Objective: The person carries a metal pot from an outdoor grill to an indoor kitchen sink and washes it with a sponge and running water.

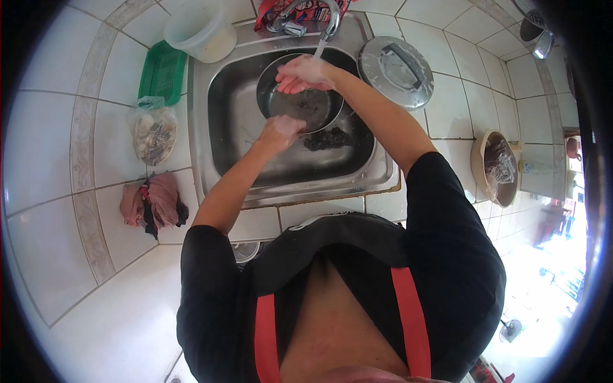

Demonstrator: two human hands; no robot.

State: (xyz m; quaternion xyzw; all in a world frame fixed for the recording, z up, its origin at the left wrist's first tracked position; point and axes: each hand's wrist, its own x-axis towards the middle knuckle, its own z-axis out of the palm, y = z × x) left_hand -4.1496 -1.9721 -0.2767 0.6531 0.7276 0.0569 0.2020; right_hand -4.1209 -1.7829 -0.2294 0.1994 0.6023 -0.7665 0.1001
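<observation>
A round metal pot (pixel 306 107) stands in the stainless-steel sink basin (pixel 234 139), with some murky liquid or residue in its bottom. My left hand (pixel 283 131) grips the pot's near rim. Over the far part of the pot, my right hand (pixel 306 74) is held in the stream from the chrome faucet (pixel 330 26), its fingers loosely apart and nothing seen in it. A dark, crumpled mass (pixel 329 139), which looks like a mesh scouring pad, lies on the basin floor beside the pot.
A wet metal lid (pixel 395 72) lies right of the sink. Along the left are a translucent plastic tub (pixel 203 36), a green basket (pixel 163 72), a knotted plastic bag (pixel 154 134) and pink and black cloths (pixel 155 198). A beige basin (pixel 505 189) holding plastic sits far right.
</observation>
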